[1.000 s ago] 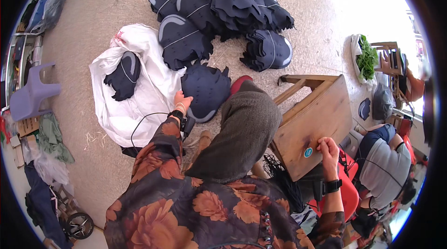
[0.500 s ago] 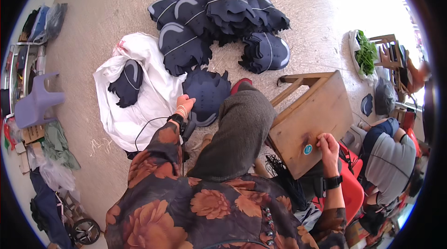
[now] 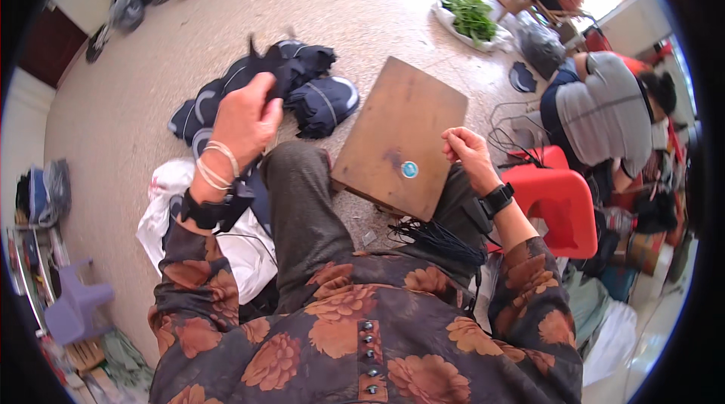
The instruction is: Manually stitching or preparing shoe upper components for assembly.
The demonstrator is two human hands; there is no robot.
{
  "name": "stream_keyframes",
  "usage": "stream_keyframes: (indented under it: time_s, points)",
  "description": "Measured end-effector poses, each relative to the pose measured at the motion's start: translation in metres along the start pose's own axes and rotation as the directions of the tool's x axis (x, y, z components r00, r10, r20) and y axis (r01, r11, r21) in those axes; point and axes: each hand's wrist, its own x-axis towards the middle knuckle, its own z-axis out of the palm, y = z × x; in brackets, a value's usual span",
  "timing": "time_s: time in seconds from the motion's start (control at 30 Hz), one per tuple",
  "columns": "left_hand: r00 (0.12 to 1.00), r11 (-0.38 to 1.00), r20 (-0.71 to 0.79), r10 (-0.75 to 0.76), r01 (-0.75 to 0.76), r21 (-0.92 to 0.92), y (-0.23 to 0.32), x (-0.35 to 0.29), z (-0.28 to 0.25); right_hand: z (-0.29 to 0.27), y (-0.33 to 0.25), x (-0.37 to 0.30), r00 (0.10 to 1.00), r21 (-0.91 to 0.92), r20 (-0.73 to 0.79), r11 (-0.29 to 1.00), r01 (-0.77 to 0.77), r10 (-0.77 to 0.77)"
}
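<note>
My left hand is raised, its fingers closed on a dark navy cutout piece with pointed tabs, blurred by motion. Behind it lie tied bundles of similar navy pieces with grey curved bands, partly hidden by the hand. My right hand hovers by the right edge of a wooden stool, thumb and fingertips pinched together; whether anything is between them cannot be made out. A round blue sticker is on the stool top. A bunch of dark cords hangs at its near corner.
A white sack lies at my left with dark pieces on it. A red plastic stool stands at my right, near a bent-over person. Farther off are a bag of green leaves, a grey plastic bag and a purple chair.
My left hand has risen from the navy piece on the floor and now holds a dark piece up. My right hand has lifted off the stool top. The view has turned right.
</note>
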Motion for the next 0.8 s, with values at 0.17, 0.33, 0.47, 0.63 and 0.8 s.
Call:
stream_keyframes:
  time_s: [0.17, 0.33, 0.47, 0.63, 0.8]
  points:
    - [0.979, 0.970, 0.125, 0.161, -0.134, -0.202, 0.087, 0.026, 0.126, -0.023, 0.007, -0.040, 0.997, 0.101, -0.058, 0.993, 0.060, -0.055]
    - [0.943, 0.974, 0.333, -0.014, 0.088, -0.209, 0.102, -0.017, 0.263, -0.045, 0.019, -0.075, 0.992, 0.148, -0.109, 0.986, 0.081, -0.065]
    - [0.930, 0.828, 0.361, 0.064, 0.152, -0.539, 0.121, -0.029, 0.233, -0.064, 0.031, -0.096, 0.992, 0.195, -0.116, 0.979, 0.065, -0.042]
    - [0.906, 0.933, 0.261, 0.333, -0.357, 0.050, 0.079, -0.040, 0.212, -0.058, 0.031, -0.097, 0.997, 0.175, -0.070, 0.984, 0.019, -0.006]
    - [0.934, 0.898, 0.285, 0.217, -0.305, 0.316, 0.069, -0.067, 0.247, -0.026, 0.025, -0.081, 0.999, 0.100, 0.036, 0.995, 0.016, -0.019]
